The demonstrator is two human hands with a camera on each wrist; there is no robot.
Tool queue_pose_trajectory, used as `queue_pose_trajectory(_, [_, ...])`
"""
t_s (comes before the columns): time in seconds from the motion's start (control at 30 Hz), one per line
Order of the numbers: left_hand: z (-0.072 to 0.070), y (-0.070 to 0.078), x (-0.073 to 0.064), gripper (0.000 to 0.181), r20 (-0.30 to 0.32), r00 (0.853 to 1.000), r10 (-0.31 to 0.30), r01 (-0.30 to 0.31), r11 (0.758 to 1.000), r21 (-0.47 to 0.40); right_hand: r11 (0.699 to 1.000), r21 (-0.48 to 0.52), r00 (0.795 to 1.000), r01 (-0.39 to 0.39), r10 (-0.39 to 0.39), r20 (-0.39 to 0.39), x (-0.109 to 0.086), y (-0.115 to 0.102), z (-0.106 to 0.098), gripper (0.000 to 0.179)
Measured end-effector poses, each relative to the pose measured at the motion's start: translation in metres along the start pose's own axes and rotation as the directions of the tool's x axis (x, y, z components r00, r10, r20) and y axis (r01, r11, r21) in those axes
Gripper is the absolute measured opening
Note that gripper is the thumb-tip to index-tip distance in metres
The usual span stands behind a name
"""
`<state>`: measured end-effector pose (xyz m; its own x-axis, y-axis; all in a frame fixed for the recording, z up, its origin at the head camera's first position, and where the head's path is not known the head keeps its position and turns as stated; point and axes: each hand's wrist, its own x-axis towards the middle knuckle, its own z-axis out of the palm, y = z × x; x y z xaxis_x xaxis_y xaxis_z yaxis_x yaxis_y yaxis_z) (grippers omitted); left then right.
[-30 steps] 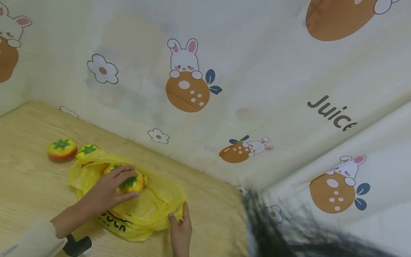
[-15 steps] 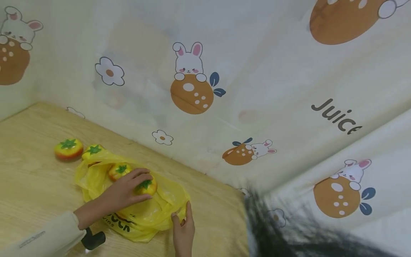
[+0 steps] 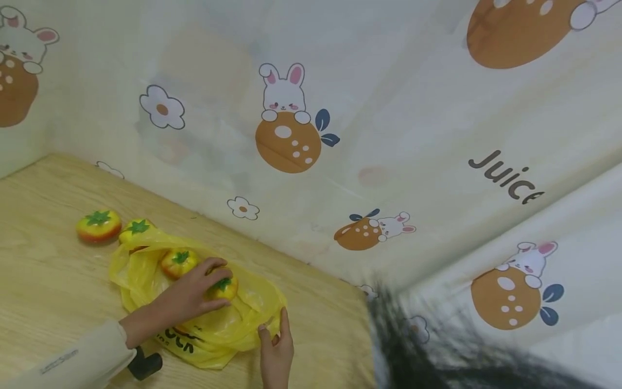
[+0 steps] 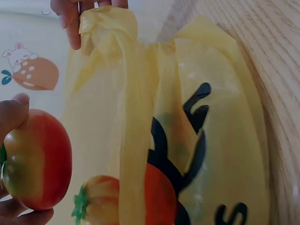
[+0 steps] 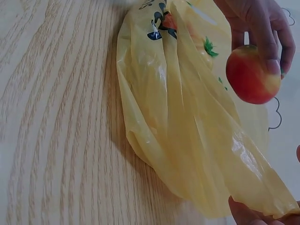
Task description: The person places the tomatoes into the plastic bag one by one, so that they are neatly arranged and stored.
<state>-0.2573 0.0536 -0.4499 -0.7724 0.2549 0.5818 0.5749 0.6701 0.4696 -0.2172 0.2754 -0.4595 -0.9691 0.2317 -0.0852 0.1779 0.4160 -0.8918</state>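
Observation:
My left hand [image 3: 187,294] holds a yellow-and-red toy tomato [image 3: 228,289] with a green star-shaped top, thumb on one side and fingers on the other. It is over the mouth of a yellow plastic bag [image 3: 209,356] with black print. In the left wrist view this tomato [image 4: 44,159] shows its red underside, beside the bag. My right hand [image 3: 277,351] pinches the bag's rim at its right end and keeps it stretched. Another toy tomato [image 3: 178,263] lies in the bag's opening, behind my left hand.
On the wood-grain table [image 3: 44,302], one toy tomato [image 3: 99,228] sits left of the bag and another [image 3: 138,229] at its far left edge, partly covered. A black angular piece [image 3: 146,364] is by my left sleeve. A bunny-print curtain [image 3: 204,97] rises behind the table.
My left hand has moved right over the bag with the tomato, uncovering the tomato behind it. My right hand stays on the bag's rim. The head view has shifted slightly.

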Motion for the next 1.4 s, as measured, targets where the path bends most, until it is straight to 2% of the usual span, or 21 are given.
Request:
queue_pose_trajectory(0.17, [0.011, 0.001, 0.008, 0.048, 0.008, 1.0, -0.008, 0.009, 0.998, -0.057, 1.0, 0.002, 1.0, -0.018, 0.017, 0.007, 0.003, 0.0, 0.0, 0.069])
queue_pose_trajectory(0.37, [0.025, 0.0, 0.005, 0.046, 0.031, 0.999, -0.018, 0.021, 0.996, -0.089, 0.999, -0.02, 0.999, -0.025, 0.025, 0.022, -0.002, 0.002, 0.002, 0.07])
queue_pose_trajectory(0.53, [0.036, -0.002, 0.005, 0.048, 0.017, 1.0, -0.017, 0.018, 0.994, -0.105, 0.999, -0.049, 1.0, -0.021, 0.022, 0.012, -0.005, 0.003, 0.001, 0.069])
queue_pose_trajectory(0.7, [0.04, 0.001, 0.008, 0.048, 0.06, 0.997, -0.039, 0.048, 0.987, -0.151, 0.998, -0.055, 0.999, -0.028, 0.029, 0.018, -0.006, 0.004, 0.001, 0.069])
queue_pose_trajectory(0.87, [0.042, 0.004, 0.014, 0.048, 0.091, 0.996, 0.002, 0.014, 0.984, -0.179, 0.998, -0.06, 1.0, -0.014, 0.015, 0.014, -0.006, 0.006, 0.003, 0.069])
queue_pose_trajectory(1.0, [0.046, 0.002, 0.017, 0.049, 0.087, 0.996, 0.018, -0.006, 0.99, -0.138, 0.999, -0.041, 1.0, -0.011, 0.012, 0.026, -0.006, 0.005, 0.004, 0.07])
queue_pose_trajectory(1.17, [0.05, -0.003, 0.014, 0.053, 0.102, 0.995, -0.005, 0.012, 0.997, -0.076, 1.0, -0.02, 0.999, -0.009, 0.01, 0.033, -0.008, 0.002, 0.002, 0.07])
queue_pose_trajectory(1.4, [0.055, -0.006, 0.016, 0.052, 0.048, 0.999, 0.005, -0.007, 0.999, 0.051, 1.0, -0.015, 1.0, 0.0, 0.001, 0.028, -0.008, 0.004, 0.001, 0.068])
